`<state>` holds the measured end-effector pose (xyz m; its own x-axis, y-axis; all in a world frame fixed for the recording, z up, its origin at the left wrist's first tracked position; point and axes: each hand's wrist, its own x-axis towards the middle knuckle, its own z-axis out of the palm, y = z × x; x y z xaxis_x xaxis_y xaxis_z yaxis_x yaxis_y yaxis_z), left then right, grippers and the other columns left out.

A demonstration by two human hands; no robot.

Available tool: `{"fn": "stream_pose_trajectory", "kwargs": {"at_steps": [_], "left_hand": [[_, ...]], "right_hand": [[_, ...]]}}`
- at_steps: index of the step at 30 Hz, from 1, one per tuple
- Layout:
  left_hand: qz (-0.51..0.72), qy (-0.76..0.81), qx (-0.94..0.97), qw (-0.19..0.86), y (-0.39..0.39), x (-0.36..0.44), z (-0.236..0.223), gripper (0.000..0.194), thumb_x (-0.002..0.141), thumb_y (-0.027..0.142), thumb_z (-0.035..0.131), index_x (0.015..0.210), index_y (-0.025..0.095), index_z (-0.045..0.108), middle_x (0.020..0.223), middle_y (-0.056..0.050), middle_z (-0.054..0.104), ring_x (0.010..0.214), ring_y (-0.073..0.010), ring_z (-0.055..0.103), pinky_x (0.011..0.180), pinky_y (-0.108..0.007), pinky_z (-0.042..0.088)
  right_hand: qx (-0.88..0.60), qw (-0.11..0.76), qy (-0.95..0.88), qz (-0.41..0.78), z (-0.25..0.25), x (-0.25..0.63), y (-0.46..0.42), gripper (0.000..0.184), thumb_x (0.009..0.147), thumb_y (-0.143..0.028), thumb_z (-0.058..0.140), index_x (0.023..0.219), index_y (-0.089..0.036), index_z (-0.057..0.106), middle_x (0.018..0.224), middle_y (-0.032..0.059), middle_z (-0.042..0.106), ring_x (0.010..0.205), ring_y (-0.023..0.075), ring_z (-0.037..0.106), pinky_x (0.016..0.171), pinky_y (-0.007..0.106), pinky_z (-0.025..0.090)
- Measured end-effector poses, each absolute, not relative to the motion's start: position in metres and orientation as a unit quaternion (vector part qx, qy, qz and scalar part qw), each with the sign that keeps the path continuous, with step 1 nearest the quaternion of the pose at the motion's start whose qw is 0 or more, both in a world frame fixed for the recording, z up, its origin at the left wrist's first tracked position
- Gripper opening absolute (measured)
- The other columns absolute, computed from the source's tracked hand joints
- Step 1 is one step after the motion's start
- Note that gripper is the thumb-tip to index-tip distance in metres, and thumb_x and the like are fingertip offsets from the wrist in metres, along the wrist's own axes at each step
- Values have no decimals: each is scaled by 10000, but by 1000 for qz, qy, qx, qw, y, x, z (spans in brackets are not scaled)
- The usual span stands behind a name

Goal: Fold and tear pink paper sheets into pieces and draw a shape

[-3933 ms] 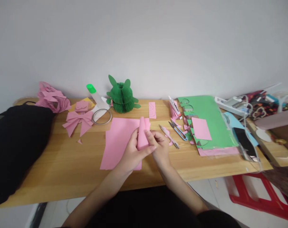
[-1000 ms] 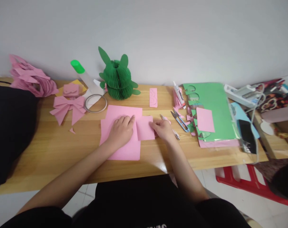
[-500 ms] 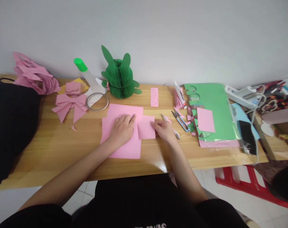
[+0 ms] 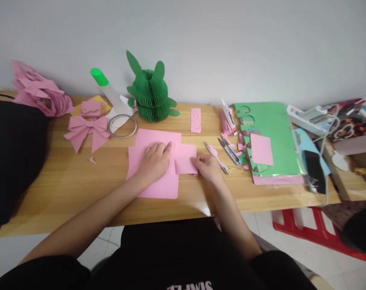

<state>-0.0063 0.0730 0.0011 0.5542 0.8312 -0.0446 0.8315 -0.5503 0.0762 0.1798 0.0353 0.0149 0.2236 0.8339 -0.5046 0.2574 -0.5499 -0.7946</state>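
Observation:
Large pink paper sheets (image 4: pixel 159 189) lie overlapping on the table in front of me. My left hand (image 4: pixel 155 162) rests flat on them, fingers pressing down, index finger reaching the left side of a smaller pink paper piece (image 4: pixel 185 159). That smaller piece overlaps the right part of the large sheets. My right hand (image 4: pixel 207 165) pinches its right edge between thumb and fingers. Just right of this hand lie a pen-like tool (image 4: pixel 217 158) and blue thread snips (image 4: pixel 229 151).
Behind stand a green honeycomb paper figure (image 4: pixel 150 98), a tape roll (image 4: pixel 122 126) and a green-capped glue bottle (image 4: pixel 106 86). A pink paper bow (image 4: pixel 88 129) lies left. To the right are a glue tube (image 4: pixel 229 117), green sheets (image 4: pixel 276 133) and a phone (image 4: pixel 314 171).
The view has shifted slightly, so things on the table sit a little higher in the picture. Both hands keep nearly the same places on the pink paper.

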Motion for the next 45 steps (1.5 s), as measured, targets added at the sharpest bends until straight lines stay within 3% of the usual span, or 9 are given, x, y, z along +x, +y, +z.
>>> {"fn": "stream_pose_trajectory", "kwargs": {"at_steps": [5, 11, 19, 29, 45], "left_hand": [[-1, 469, 882, 41, 73, -6, 0, 475, 896, 86, 319, 1337, 58, 494, 953, -176, 588, 974, -309, 521, 731, -410, 388], [10, 469, 882, 37, 72, -6, -1, 476, 898, 93, 316, 1342, 74, 488, 941, -168, 585, 970, -309, 517, 744, -420, 387], [-3, 472, 881, 44, 73, -5, 1, 467, 909, 113, 333, 1349, 72, 487, 951, -161, 587, 960, -307, 526, 736, -408, 372], [-7, 477, 876, 75, 74, -5, 3, 482, 904, 110, 321, 1361, 69, 468, 969, -171, 576, 972, -315, 509, 753, -433, 373], [13, 476, 876, 73, 72, -5, 0, 459, 914, 116, 329, 1350, 110, 471, 981, -141, 568, 996, -287, 502, 784, -406, 376]], "right_hand": [[-718, 308, -384, 491, 9, 183, 34, 344, 763, -315, 620, 456, -207, 506, 363, -19, 551, 334, 112, 490, 328, 191, 322], [-685, 342, -320, 559, 9, 180, 22, 301, 706, -399, 698, 523, -207, 558, 452, 22, 643, 417, 177, 633, 393, 253, 523], [-684, 364, -314, 548, 7, 179, 13, 268, 723, -374, 664, 548, -207, 551, 440, 6, 634, 395, 168, 621, 399, 246, 517], [-679, 373, -334, 537, 1, 182, 5, 399, 683, -560, 701, 632, -179, 591, 509, 42, 671, 444, 169, 652, 459, 255, 556], [-692, 418, -357, 468, -4, 182, -8, 357, 756, -543, 656, 656, -214, 558, 544, 23, 673, 461, 178, 640, 498, 311, 576]]}}
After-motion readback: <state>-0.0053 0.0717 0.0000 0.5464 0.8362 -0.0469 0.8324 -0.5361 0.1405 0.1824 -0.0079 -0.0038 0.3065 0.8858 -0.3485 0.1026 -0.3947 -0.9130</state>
